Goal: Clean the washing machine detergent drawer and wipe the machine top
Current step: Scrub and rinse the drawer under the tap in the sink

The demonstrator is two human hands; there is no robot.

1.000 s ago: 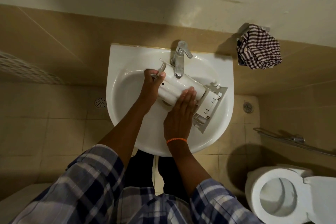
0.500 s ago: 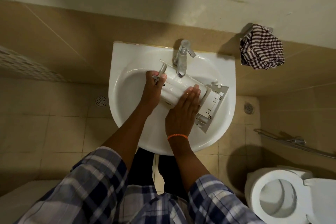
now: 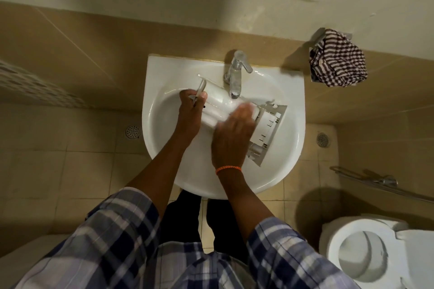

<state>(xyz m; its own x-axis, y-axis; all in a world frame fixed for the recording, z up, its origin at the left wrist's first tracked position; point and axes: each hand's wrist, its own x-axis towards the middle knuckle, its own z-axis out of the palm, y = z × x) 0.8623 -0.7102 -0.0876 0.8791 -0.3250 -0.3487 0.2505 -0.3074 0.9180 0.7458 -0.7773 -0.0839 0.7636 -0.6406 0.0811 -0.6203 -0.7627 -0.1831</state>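
Drawer (image 3: 265,124) lay in our sink (image 3: 164,148) under the tap (image 3: 236,77); our left hand (image 3: 190,115) gripped its 9 o'clock end, our right hand (image 3: 232,136) pressed flat on it; tiled walls around.

Right hand (image 3: 232,134) fingers motion-blurred, toilet (image 3: 375,256) cut off at edge

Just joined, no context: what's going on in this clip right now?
A person is washing a white detergent drawer in a bathroom sink, right under the tap. The left hand grips the drawer's end and also holds a thin grey tool. The right hand lies flat across the drawer, blurred. Whether water is running is unclear. A checked cloth hangs on the wall at the right, untouched.
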